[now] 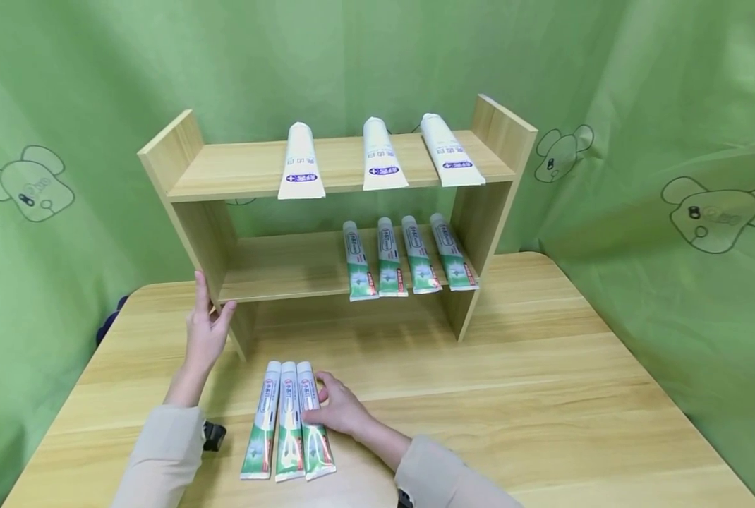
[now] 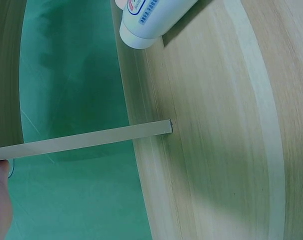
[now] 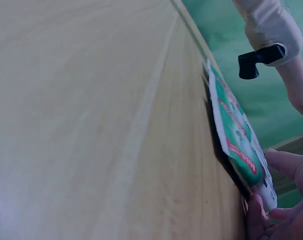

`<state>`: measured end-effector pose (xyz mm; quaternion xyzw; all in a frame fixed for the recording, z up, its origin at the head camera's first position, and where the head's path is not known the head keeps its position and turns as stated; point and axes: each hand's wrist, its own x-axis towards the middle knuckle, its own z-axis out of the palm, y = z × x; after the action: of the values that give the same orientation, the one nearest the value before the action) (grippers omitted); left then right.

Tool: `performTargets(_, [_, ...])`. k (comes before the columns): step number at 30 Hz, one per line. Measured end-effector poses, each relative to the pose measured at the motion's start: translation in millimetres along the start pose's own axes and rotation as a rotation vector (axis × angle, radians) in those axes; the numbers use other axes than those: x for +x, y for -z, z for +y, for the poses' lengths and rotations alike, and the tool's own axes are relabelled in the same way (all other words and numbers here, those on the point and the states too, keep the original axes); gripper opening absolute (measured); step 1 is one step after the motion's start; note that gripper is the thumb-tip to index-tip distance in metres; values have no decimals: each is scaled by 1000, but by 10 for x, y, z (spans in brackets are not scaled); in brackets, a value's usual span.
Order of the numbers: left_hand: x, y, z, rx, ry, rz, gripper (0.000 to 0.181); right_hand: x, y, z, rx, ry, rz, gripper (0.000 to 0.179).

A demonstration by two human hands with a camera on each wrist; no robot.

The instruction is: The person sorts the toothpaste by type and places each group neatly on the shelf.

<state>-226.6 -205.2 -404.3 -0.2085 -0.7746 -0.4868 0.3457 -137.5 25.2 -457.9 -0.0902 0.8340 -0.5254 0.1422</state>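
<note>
Three white-and-green toothpaste tubes lie side by side on the table, caps toward the shelf. My right hand (image 1: 342, 410) pinches the rightmost tube (image 1: 319, 448) near its middle, thumb on its left side and fingers on its right. In the right wrist view that hand (image 3: 286, 200) is at the cap end of the green-printed tube (image 3: 236, 135). My left hand (image 1: 206, 335) holds the left side panel of the wooden shelf (image 1: 190, 243), thumb at the middle board's front corner and a finger extended up along the outside. One tube's white cap (image 2: 136, 37) shows in the left wrist view.
Three white tubes, including one at the left (image 1: 301, 162), lie on the top board, ends overhanging its front. Several white-and-green tubes, one by the right panel (image 1: 454, 254), lie on the middle board's right half. A green curtain (image 1: 365, 63) hangs behind the wooden table (image 1: 511, 416).
</note>
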Motion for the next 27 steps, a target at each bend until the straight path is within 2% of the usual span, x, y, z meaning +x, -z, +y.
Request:
performTargets(5, [0, 5, -20, 11, -8, 6, 86, -11, -17, -13, -96, 14, 17, 76])
performTargets(12, [-5, 1, -43, 15, -14, 8, 87, -4, -54, -9, -162, 8, 35, 79])
performTargets(21, [-12, -8, -31, 6, 13, 4, 84, -15, -91, 3, -232, 14, 74, 80])
performTargets(25, [-1, -11, 8, 17, 7, 11, 87, -22, -96, -2, -245, 15, 86, 76])
performTargets(27, [3, -9, 81, 17, 3, 12, 88, -25, -94, -10, -253, 12, 88, 73])
